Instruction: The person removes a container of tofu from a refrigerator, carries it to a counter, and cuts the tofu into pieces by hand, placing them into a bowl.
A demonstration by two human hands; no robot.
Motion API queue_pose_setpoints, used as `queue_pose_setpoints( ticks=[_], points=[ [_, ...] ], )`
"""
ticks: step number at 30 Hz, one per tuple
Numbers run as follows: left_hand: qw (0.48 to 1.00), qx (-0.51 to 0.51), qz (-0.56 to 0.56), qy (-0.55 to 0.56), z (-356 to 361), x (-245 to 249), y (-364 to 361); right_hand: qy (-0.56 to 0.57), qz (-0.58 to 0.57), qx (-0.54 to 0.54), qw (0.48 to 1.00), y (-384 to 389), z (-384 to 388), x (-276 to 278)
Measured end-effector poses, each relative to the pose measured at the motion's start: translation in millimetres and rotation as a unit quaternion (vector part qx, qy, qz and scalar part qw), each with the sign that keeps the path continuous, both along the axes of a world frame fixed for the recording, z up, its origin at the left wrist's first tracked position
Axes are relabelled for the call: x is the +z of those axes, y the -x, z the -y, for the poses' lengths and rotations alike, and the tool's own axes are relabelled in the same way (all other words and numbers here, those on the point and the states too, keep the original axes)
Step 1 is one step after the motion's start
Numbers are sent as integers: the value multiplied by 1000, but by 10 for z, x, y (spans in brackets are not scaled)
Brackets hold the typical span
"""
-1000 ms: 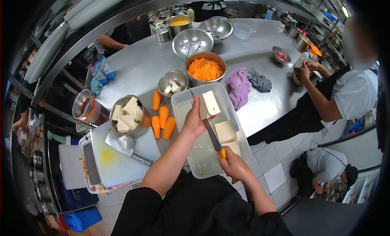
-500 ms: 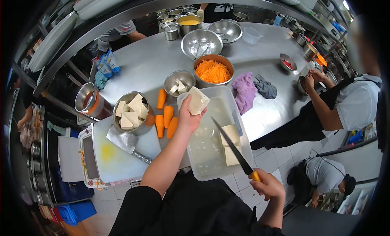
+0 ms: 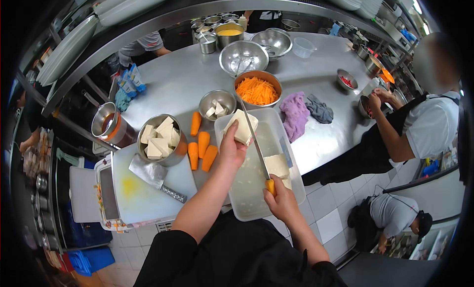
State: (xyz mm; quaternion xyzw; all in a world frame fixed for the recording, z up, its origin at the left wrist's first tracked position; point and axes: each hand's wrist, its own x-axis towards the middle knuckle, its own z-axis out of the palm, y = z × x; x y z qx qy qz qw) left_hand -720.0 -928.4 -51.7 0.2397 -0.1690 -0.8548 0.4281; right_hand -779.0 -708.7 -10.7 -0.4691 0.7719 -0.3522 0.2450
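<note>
My left hand (image 3: 233, 146) grips a white block of tofu (image 3: 241, 126) above a clear plastic tub (image 3: 240, 198) of cloudy liquid. In my right hand (image 3: 282, 200) is a long knife (image 3: 260, 156), held by its yellow handle. Its blade slants up across the right side of the tofu in this view. More tofu (image 3: 278, 166) lies in the tub, partly covered by the knife and my right hand. To the left, a steel pot (image 3: 177, 157) holds several tofu pieces. A small steel bowl (image 3: 223, 95) beyond the tub contains smaller white chunks.
Several peeled carrots (image 3: 203, 142) lie between pot and tub. A cleaver (image 3: 153, 173) rests on the white cutting board (image 3: 136, 206). Shredded carrot fills a pot (image 3: 277, 83) behind the tub; purple (image 3: 295, 116) and grey cloths (image 3: 319, 109) lie right. A co-worker (image 3: 395, 124) stands at the right.
My right hand has moved left and up, bringing the knife blade from the tub's right side over to the held tofu. My left hand keeps its hold, with the block turned slightly.
</note>
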Motion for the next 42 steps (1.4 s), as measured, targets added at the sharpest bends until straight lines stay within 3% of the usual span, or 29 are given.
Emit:
queue_pose_setpoints(
  ticks=[28, 36, 42],
  points=[
    [995, 67, -38, 71, -107, 152, -145, -59, -45, 39, 997, -98, 174, -140],
    [973, 221, 10, 63, 149, 453, -1063, -46, -18, 179, 983, -499, 660, 127],
    [952, 276, 87, 95, 673, 666, -1989, -68, 93, 289, 950, -1048, 1393, 228]
  ],
)
